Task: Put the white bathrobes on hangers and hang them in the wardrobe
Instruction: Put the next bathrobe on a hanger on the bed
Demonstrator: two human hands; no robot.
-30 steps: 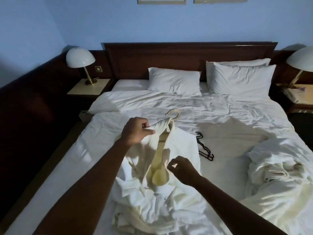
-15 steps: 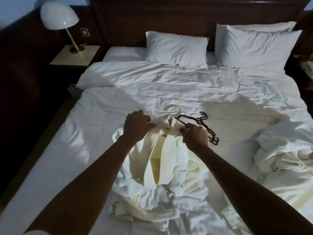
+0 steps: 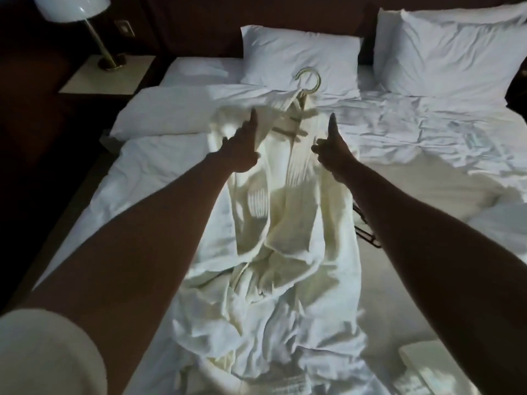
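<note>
A white bathrobe [image 3: 285, 212] hangs on a pale hanger whose gold hook [image 3: 309, 79] sticks up above the collar. I hold it lifted over the bed, with its lower part still bunched on the sheet. My left hand [image 3: 242, 151] grips the robe's left shoulder, thumb pointing up. My right hand [image 3: 333, 156] grips the right shoulder the same way. Black hangers [image 3: 368, 233] lie on the bed, partly hidden behind my right forearm. The edge of another white heap [image 3: 504, 223], the second bathrobe, shows at the right.
The bed [image 3: 159, 178] has a rumpled white duvet and two pillows [image 3: 299, 58] against a dark headboard. A lamp [image 3: 74, 10] stands on the left nightstand [image 3: 85, 78]. Dark floor runs along the bed's left side.
Both hands moved from the collar out to the robe's shoulders and raised it, so the hanger hook now stands high over the pillows. The view has tilted down and closer.
</note>
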